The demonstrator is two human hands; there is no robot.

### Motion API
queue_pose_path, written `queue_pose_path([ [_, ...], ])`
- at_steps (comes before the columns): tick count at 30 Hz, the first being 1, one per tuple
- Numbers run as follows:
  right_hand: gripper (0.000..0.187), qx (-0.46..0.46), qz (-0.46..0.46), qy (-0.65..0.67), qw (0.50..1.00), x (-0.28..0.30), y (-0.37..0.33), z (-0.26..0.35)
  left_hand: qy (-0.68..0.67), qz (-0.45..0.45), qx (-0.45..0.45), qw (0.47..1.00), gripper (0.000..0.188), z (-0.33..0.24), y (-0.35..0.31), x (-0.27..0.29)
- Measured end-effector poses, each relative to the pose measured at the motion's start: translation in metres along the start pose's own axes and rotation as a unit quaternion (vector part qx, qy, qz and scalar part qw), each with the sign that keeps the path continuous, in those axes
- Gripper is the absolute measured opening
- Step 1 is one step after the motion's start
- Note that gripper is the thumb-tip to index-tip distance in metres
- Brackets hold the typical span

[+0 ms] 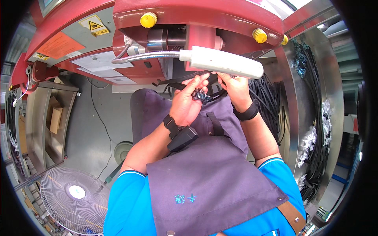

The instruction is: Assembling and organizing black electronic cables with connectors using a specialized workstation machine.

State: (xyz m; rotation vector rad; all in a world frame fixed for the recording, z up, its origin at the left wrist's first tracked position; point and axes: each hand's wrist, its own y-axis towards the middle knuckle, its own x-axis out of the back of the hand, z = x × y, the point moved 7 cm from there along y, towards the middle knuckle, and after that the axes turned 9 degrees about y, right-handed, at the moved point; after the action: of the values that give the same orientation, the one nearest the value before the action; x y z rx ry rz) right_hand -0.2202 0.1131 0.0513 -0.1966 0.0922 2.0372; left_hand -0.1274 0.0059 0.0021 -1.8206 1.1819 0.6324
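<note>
Both my hands are above my lap, just below the white lamp bar (pixel 226 63) of the red machine (pixel 197 13). My left hand (pixel 187 102) is closed around a black cable (pixel 173 81), palm partly turned up. A bunched piece of dark, shiny plastic wrap (pixel 202 96) shows at its fingers. To its right, my right hand (pixel 237 92) pinches the black cable close under the lamp bar. The lamp hides some of the right fingertips, so the exact spot they grip does not show.
A metal trough (pixel 293 106) on the right holds many black cables (pixel 315 94) with plastic-wrapped ends. More black cables (pixel 267 98) hang beside my right forearm. The lamp's bendable metal neck (pixel 145 57) crosses ahead. At lower left stand a fan (pixel 59 192) and a metal shelf (pixel 41 122).
</note>
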Motion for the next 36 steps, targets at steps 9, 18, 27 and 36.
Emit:
queue_pose_path([
  [9, 0.012, 0.013, 0.007, -0.014, 1.0, -0.006, 0.006, 0.0, 0.006, 0.01, -0.005, 1.0, 0.021, 0.0, 0.006, 0.009],
  [18, 0.005, 0.013, -0.001, -0.052, 0.999, -0.006, 0.011, -0.007, -0.007, -0.003, -0.001, 1.0, 0.018, -0.003, 0.007, 0.013],
  [27, 0.014, 0.025, -0.015, -0.023, 0.999, 0.001, 0.012, 0.0, 0.007, 0.007, -0.009, 1.0, 0.02, -0.001, 0.011, 0.003],
  [36, 0.005, 0.012, 0.043, 0.088, 0.995, 0.004, 0.002, -0.006, 0.019, 0.045, -0.02, 0.999, 0.02, -0.005, -0.001, -0.004],
])
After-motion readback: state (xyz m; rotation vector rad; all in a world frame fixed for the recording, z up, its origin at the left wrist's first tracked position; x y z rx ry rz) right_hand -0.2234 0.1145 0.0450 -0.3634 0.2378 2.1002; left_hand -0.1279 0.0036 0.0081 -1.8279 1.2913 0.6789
